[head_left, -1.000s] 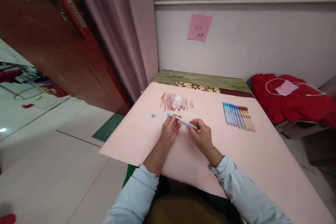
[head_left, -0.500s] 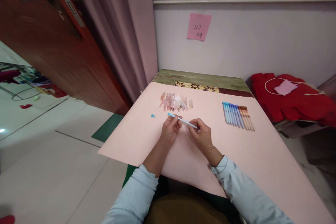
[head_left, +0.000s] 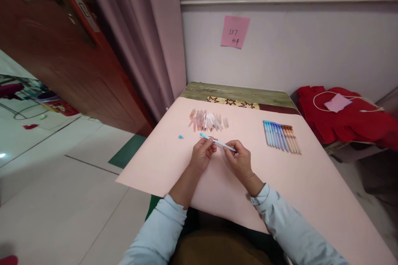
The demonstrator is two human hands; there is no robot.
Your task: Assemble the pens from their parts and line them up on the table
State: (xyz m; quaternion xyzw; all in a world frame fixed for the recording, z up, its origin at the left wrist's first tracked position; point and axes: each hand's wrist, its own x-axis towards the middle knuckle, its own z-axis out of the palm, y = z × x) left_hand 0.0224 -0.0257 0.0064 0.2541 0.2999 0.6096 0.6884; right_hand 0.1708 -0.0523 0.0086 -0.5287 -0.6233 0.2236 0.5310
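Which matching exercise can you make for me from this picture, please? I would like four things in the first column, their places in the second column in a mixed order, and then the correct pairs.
Things
1. light-blue pen
2. small blue cap-like piece
3. pink sticky note marked "357"
4. row of blue and brown pens

Places
A. stuck on the wall
B. on the table, to the right of the hands
C. between the left hand and right hand, held by both
D. alone on the table, to the left of the hands

Pairs: 1-C, 2-D, 3-A, 4-B
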